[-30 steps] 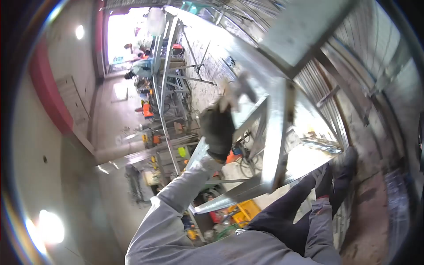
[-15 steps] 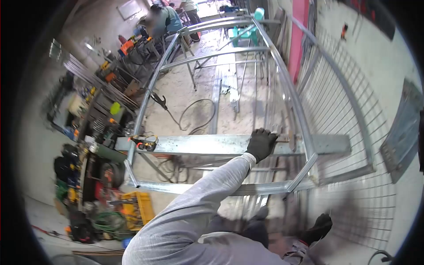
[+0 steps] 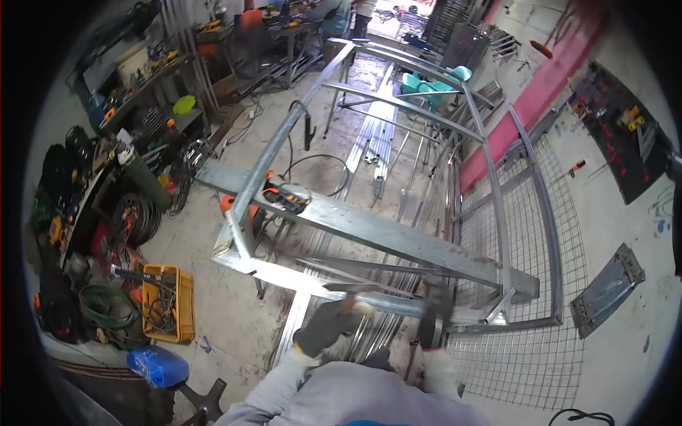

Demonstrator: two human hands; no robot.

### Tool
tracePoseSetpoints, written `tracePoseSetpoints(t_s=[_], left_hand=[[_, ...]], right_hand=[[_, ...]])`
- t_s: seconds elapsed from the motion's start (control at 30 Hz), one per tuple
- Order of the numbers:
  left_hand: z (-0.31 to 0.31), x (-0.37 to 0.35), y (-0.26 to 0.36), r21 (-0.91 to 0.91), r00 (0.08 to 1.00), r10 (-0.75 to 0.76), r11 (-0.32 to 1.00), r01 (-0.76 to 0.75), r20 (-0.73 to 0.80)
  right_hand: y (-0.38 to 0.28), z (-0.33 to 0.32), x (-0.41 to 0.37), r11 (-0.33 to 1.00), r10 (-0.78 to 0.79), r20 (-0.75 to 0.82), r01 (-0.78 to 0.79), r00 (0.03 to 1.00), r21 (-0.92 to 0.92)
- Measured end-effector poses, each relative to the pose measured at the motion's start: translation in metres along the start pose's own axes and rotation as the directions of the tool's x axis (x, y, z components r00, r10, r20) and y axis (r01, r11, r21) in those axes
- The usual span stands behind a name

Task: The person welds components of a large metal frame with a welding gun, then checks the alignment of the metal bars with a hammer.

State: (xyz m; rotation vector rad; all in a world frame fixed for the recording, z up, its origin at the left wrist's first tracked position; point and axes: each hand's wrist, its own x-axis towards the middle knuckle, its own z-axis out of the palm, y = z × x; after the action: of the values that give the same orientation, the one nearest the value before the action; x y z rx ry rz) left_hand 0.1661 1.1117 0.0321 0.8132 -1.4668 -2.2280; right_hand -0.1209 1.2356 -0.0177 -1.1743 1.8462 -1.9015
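Note:
My left hand point(image 3: 327, 329), in a dark glove, is closed around what looks like a hammer point(image 3: 347, 304) with a narrow dark head. It is just on my side of the near bar point(image 3: 284, 278) of a welded metal frame. My right hand point(image 3: 432, 325), also gloved, is over the same bar further right. Motion smears its fingers and the dark shape above them, so I cannot make out any grip. Beyond the bar, a wide steel beam point(image 3: 387, 228) crosses under the frame, with an orange-and-black tool point(image 3: 285, 199) on its left part.
A yellow crate point(image 3: 186, 305) and a blue rounded object point(image 3: 158, 366) are on the floor at left. Wire mesh point(image 3: 522, 355) leans along the right wall. Long metal profiles point(image 3: 376, 131) lie beneath the frame. Other people point(image 3: 334, 15) are at the back left.
A gloved hand that rested on the beam beside a thin brownish tool has left it. That tool is gone from the beam. Both hands are now at the near bar, and my view has turned.

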Motion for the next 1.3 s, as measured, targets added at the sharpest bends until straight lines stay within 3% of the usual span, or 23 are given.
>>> tracePoseSetpoints(t_s=[0.07, 0.1, 0.23, 0.27, 0.33, 0.4, 0.43, 0.47, 0.53, 0.57, 0.67, 0.73, 0.8, 0.83, 0.87, 0.9, 0.93, 1.0, 1.07, 1.17, 1.23, 1.27, 1.3], left_hand=[[-0.051, -0.029, -0.035, 0.051, 0.973, 0.119, 0.993, -0.111, -0.197], [-0.07, -0.048, -0.042, 0.029, 0.942, 0.167, 0.986, -0.166, -0.293], [-0.128, -0.113, -0.055, -0.026, 0.694, 0.173, 0.964, -0.266, -0.698], [-0.144, -0.123, -0.077, -0.035, 0.612, 0.159, 0.956, -0.292, -0.774], [-0.159, -0.144, -0.103, -0.231, 0.411, -0.041, 0.875, -0.426, -0.911], [-0.161, -0.164, -0.118, -0.378, 0.284, -0.253, 0.693, -0.614, -0.925], [-0.166, -0.177, -0.143, -0.442, 0.345, -0.277, 0.545, -0.713, -0.897], [-0.166, -0.182, -0.16, -0.436, 0.327, -0.289, 0.543, -0.718, -0.9], [-0.167, -0.187, -0.194, -0.505, 0.341, -0.525, 0.205, -0.839, -0.78], [-0.171, -0.196, -0.237, -0.54, 0.459, -0.409, 0.103, -0.835, -0.789], [-0.153, -0.193, -0.254, -0.571, 0.452, -0.426, 0.208, -0.794, -0.784], [-0.148, -0.185, -0.265, -0.543, 0.461, -0.287, 0.41, -0.733, -0.839], [-0.147, -0.177, -0.254, -0.516, 0.491, -0.191, 0.485, -0.706, -0.85], [-0.146, -0.175, -0.244, -0.529, 0.51, -0.182, 0.479, -0.701, -0.841], [-0.138, -0.172, -0.206, -0.583, 0.516, -0.272, 0.421, -0.695, -0.812], [-0.129, -0.17, -0.166, -0.627, 0.517, -0.36, 0.355, -0.694, -0.777], [-0.135, -0.167, -0.164, -0.639, 0.511, -0.39, 0.377, -0.67, -0.766], [-0.135, -0.157, -0.154, -0.664, 0.575, -0.333, 0.34, -0.666, -0.747], [-0.133, -0.145, -0.156, -0.703, 0.676, -0.208, 0.309, -0.64, -0.707], [-0.122, -0.123, -0.166, -0.732, 0.686, -0.257, 0.263, -0.628, -0.681], [-0.115, -0.116, -0.177, -0.824, 0.795, -0.232, 0.251, -0.508, -0.561], [-0.107, -0.116, -0.177, -0.829, 0.8, -0.23, 0.23, -0.509, -0.555], [-0.099, -0.117, -0.178, -0.835, 0.782, -0.295, 0.217, -0.505, -0.55]], right_hand=[[-0.017, 0.074, 0.001, 0.903, -0.148, 0.341, 0.267, 0.928, -0.336], [-0.023, 0.112, -0.002, 0.833, -0.374, 0.353, 0.478, 0.858, -0.279], [-0.018, 0.18, -0.017, 0.819, -0.348, 0.527, 0.524, 0.776, -0.232], [-0.025, 0.183, -0.015, 0.794, -0.239, 0.59, 0.505, 0.771, -0.339], [-0.029, 0.184, -0.014, 0.75, -0.106, 0.662, 0.497, 0.742, -0.437], [-0.027, 0.186, -0.016, 0.69, -0.307, 0.606, 0.61, 0.734, -0.39], [-0.031, 0.186, -0.016, 0.697, -0.255, 0.622, 0.587, 0.74, -0.412], [-0.031, 0.184, -0.018, 0.702, -0.249, 0.637, 0.589, 0.729, -0.4], [-0.027, 0.182, -0.02, 0.689, -0.192, 0.638, 0.565, 0.746, -0.454], [-0.024, 0.182, -0.019, 0.665, -0.198, 0.646, 0.585, 0.738, -0.464], [-0.027, 0.18, -0.019, 0.692, -0.228, 0.636, 0.582, 0.738, -0.428], [-0.02, 0.18, -0.017, 0.717, -0.227, 0.645, 0.573, 0.73, -0.397], [-0.019, 0.18, -0.015, 0.73, -0.175, 0.641, 0.536, 0.747, -0.425], [-0.019, 0.18, -0.015, 0.808, -0.106, 0.621, 0.431, 0.777, -0.402], [-0.02, 0.178, -0.015, 0.823, -0.097, 0.624, 0.415, 0.776, -0.389], [-0.022, 0.177, -0.013, 0.796, -0.121, 0.636, 0.457, 0.762, -0.397], [-0.02, 0.177, -0.012, 0.766, -0.146, 0.645, 0.499, 0.75, -0.406], [-0.012, 0.177, -0.016, 0.81, -0.192, 0.599, 0.47, 0.777, -0.351], [-0.019, 0.176, -0.011, 0.764, -0.336, 0.567, 0.569, 0.753, -0.304], [-0.014, 0.174, -0.009, 0.784, -0.216, 0.6, 0.503, 0.77, -0.364], [-0.009, 0.176, -0.006, 0.822, -0.151, 0.604, 0.439, 0.783, -0.363], [-0.005, 0.176, 0.001, 0.81, -0.153, 0.615, 0.454, 0.774, -0.37], [-0.002, 0.177, 0.008, 0.833, -0.027, 0.683, 0.394, 0.73, -0.388]])
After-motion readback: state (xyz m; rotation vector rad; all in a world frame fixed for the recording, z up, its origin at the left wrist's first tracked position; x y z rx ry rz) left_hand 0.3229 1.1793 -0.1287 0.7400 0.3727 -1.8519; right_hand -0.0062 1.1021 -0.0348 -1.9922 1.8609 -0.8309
